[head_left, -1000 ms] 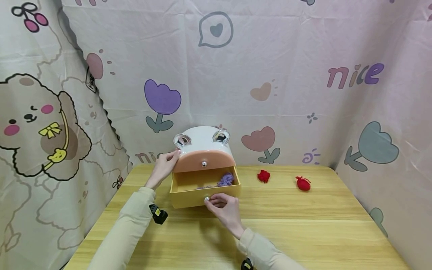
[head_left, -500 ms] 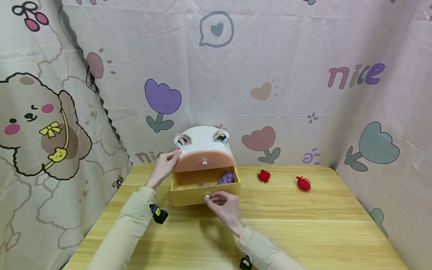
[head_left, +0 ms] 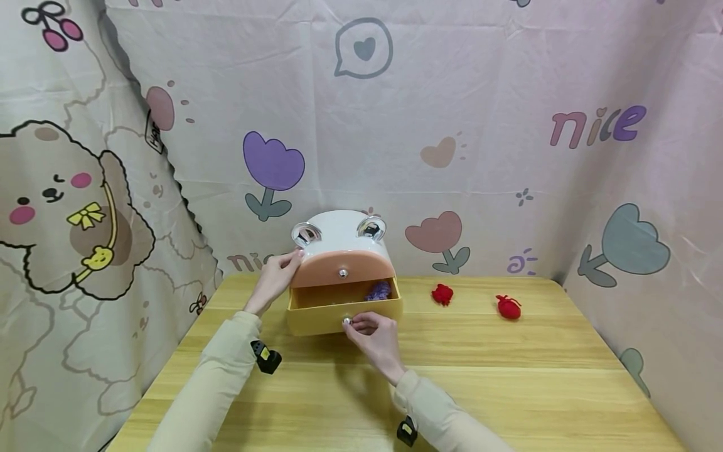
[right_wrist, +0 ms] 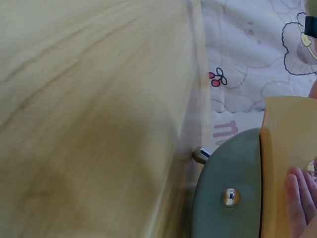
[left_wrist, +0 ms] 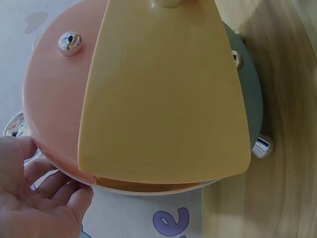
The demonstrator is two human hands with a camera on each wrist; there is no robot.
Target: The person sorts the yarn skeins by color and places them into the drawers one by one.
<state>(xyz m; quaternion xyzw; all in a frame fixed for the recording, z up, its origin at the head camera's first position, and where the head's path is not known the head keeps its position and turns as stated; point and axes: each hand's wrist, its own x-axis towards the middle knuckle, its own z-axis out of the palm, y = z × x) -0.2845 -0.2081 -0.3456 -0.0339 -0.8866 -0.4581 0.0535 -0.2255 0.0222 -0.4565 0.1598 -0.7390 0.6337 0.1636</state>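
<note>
A small drawer cabinet with a white top (head_left: 339,228), pink upper drawer (head_left: 341,270) and silver ring eyes stands on the table. Its yellow middle drawer (head_left: 316,319) is partly pulled out. Inside it lies a fluffy purple thing (head_left: 379,290). My left hand (head_left: 277,276) grips the cabinet's upper left edge, fingers along its side. My right hand (head_left: 377,339) pinches the silver knob (head_left: 347,321) of the yellow drawer. In the right wrist view, the green bottom drawer (right_wrist: 223,178) sits closed below it, with its own knob.
Two small red things lie to the cabinet's right on the wooden table (head_left: 497,389): one rounded and bumpy (head_left: 442,294), one with stringy ends (head_left: 508,307). A printed cloth (head_left: 480,94) hangs close behind and at both sides. The cabinet stands on short silver feet (left_wrist: 262,147).
The yellow drawer has slid some way back into the cabinet, my right hand moving with its knob. Less of the purple thing shows. My left hand has stayed on the cabinet's edge.
</note>
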